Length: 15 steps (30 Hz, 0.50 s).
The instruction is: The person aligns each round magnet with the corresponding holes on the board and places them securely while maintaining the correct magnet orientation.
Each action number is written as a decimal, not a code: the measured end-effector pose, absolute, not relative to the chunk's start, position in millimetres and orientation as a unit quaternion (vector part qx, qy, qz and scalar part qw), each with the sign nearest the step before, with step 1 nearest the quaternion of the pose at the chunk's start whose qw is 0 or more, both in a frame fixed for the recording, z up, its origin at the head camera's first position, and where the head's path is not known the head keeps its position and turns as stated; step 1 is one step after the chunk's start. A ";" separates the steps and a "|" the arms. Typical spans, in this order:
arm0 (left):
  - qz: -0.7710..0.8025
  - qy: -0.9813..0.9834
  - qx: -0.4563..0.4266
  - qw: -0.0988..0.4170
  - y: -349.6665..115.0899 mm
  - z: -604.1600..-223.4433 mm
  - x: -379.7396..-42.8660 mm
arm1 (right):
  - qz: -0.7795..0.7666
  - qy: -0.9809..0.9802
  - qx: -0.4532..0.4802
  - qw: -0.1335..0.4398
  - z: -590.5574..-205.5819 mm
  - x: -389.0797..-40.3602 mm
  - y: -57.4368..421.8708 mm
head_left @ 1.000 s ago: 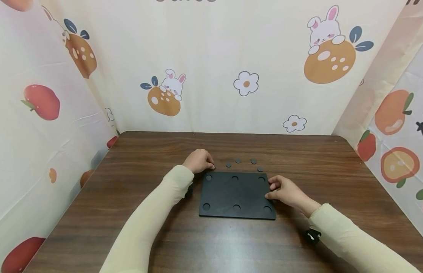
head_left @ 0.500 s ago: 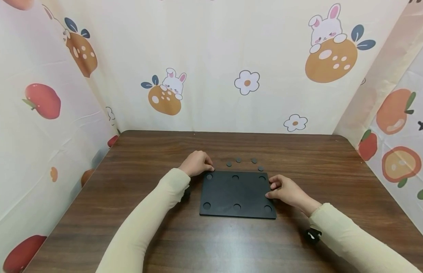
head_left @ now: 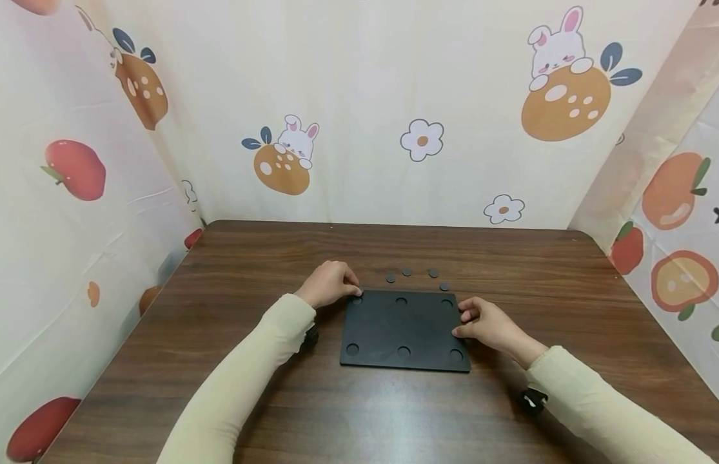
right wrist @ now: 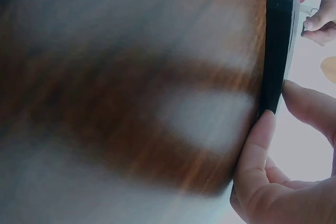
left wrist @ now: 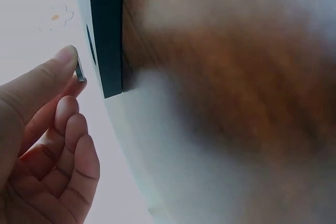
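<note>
A flat black board (head_left: 402, 325) with several round recesses, along its near and far edges, lies on the table. Between thumb and forefinger my left hand (head_left: 329, 284) pinches a small dark disc (left wrist: 80, 71), seen edge-on in the left wrist view. That hand is over the board's far left corner, close to the recess there. My right hand (head_left: 491, 326) holds the board's right edge, thumb and fingertips against it; in the right wrist view the fingertips (right wrist: 266, 120) meet the board's side. No disc shows in this hand.
Several more small dark discs (head_left: 407, 272) lie scattered on the brown wooden table (head_left: 266, 251) just beyond the board. Fabric curtains (head_left: 359, 84) printed with fruit and rabbits enclose the table at the back and both sides.
My left hand has come from beyond the board's far left corner slightly toward me, bringing the pinched disc over that corner. The right hand stays at the board's right edge.
</note>
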<state>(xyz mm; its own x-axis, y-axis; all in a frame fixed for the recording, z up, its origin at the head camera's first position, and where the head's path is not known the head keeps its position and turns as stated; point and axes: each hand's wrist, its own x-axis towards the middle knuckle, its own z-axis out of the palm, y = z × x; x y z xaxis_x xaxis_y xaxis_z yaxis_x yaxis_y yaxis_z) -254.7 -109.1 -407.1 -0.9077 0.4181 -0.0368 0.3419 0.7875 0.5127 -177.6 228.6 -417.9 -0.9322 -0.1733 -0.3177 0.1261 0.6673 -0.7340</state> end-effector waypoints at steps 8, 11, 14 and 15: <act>0.273 0.936 0.213 0.068 -111.7 -406.2 -242.5 | -0.406 0.894 -0.010 0.188 -416.1 -177.5 228.4; 0.276 0.933 0.220 0.066 -111.8 -405.3 -237.1 | -0.405 0.895 -0.011 0.188 -415.8 -177.5 228.4; 0.281 0.931 0.224 0.065 -111.6 -405.6 -232.2 | -0.406 0.895 -0.012 0.187 -415.1 -177.1 228.1; 0.283 0.930 0.225 0.066 -111.7 -405.9 -230.7 | -0.406 0.894 -0.012 0.187 -415.0 -177.0 228.0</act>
<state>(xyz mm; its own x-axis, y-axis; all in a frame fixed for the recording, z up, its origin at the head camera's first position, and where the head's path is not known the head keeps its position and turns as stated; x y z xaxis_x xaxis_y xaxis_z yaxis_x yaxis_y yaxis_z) -230.7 -111.7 -405.9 -0.8898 0.4562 0.0055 0.3822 0.7387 0.5552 -177.0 228.0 -415.0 -0.9298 -0.1726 -0.3251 0.1314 0.6693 -0.7313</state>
